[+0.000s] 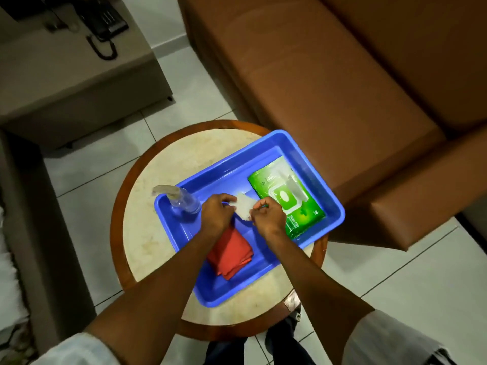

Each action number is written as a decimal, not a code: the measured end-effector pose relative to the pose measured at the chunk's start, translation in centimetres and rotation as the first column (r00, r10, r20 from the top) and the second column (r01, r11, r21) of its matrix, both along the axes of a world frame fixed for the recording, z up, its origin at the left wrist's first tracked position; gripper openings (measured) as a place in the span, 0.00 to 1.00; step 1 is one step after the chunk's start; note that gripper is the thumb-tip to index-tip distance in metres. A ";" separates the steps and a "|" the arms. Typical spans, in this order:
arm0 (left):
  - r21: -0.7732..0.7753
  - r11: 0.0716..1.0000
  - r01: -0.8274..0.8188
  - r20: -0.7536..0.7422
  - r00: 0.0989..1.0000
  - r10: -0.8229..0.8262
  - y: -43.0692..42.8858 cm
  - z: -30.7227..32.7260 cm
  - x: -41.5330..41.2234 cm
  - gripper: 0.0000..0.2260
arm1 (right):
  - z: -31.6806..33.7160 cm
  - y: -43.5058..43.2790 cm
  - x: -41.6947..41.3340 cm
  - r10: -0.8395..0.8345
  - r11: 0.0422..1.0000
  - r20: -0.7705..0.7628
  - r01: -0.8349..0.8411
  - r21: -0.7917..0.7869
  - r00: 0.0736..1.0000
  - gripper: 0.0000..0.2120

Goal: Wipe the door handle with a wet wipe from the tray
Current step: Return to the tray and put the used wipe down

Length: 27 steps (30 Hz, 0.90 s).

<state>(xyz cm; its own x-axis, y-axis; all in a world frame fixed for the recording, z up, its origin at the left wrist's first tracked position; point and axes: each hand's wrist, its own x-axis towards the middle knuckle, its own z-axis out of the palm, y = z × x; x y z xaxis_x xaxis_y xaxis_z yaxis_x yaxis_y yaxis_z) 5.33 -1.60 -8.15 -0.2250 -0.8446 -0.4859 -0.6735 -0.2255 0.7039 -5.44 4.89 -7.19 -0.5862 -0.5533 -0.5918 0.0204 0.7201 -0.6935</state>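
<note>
A blue tray [334, 204] sits on a small round table [147, 196]. Over its middle, my left hand [216, 213] and my right hand [267, 216] both pinch a white wet wipe [243, 206], stretched between them. A green pack of wet wipes [292, 198] lies in the tray's right half, its flap lifted. The door handle is not in view.
A clear spray bottle [181, 200] stands in the tray's left corner, and a folded red cloth [230, 252] lies under my left forearm. A brown sofa [342, 88] is close behind the table. A desk with a black telephone [105, 22] stands at the far left.
</note>
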 end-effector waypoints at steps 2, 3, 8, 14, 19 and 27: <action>-0.071 0.997 0.027 0.061 0.998 -0.023 -1.6 -1.6 0.3 0.09 | -1.9 -1.6 0.4 0.026 0.999 -0.034 -0.025 0.028 0.999 0.09; -0.107 0.992 0.065 0.094 0.994 -0.055 -2.2 -2.2 0.5 0.10 | -2.6 -2.2 0.6 0.052 0.998 -0.042 -0.051 0.031 0.998 0.07; -0.338 0.756 0.560 0.450 0.802 -0.393 -2.0 -4.4 1.9 0.13 | -3.5 -1.9 1.1 0.419 0.908 -0.297 -0.403 0.117 0.858 0.10; -0.282 0.581 0.764 0.618 0.608 -0.499 -0.3 -4.1 1.9 0.16 | 0.3 1.0 -3.5 0.178 0.983 -0.836 -0.127 0.131 0.520 0.27; -0.336 0.544 0.769 0.553 0.629 -0.547 -0.2 -1.9 0.1 0.23 | 0.4 2.7 -5.1 0.481 0.877 -0.546 -0.367 0.311 0.686 0.22; -0.136 0.150 0.979 0.626 0.202 -0.754 -0.1 -1.9 -3.8 0.36 | -1.6 3.4 -4.4 0.795 0.604 -0.413 -0.517 0.607 0.444 0.29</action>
<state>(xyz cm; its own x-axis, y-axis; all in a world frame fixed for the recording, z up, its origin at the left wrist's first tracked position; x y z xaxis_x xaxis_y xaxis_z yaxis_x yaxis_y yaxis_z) 1.55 -1.68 -10.03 -0.8767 -0.2680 -0.3995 -0.3510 0.9243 0.1501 -9.86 8.32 -8.76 -0.4073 -0.7671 -0.4956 -0.8709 0.4897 -0.0423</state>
